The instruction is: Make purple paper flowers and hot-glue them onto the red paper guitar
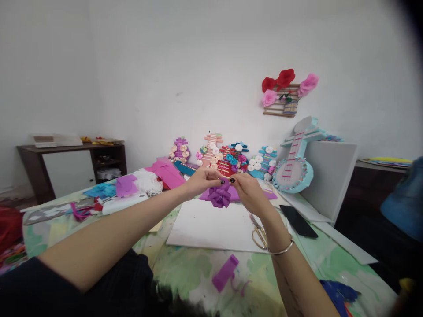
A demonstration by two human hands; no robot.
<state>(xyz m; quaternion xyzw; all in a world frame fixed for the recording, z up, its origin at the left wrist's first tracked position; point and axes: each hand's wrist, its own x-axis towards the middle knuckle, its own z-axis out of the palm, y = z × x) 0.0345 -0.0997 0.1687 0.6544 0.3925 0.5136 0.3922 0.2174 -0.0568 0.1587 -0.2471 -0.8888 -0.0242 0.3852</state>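
A purple paper flower [220, 197] hangs between my two hands, above a white board [211, 226]. My left hand [203, 181] pinches its upper edge with thumb and fingers. From the other side my right hand [249, 188] also pinches the flower's upper edge, thumb close to the left thumb. The exact spot where the fingertips meet the paper is small and partly hidden. Under my right wrist lie scissors [260, 235] with gold handles, partly covered. Nearer to me, a purple paper piece [225, 273] and thin curled scraps rest on the table cover.
Several flower-decorated paper instruments [224, 160] stand along the wall, with a large light-blue one [294, 171] at right. A black phone-like slab [298, 221] lies on the right. Pink paper [167, 172] and white shreds [147, 182] are heaped left. A cabinet [69, 169] stands beyond.
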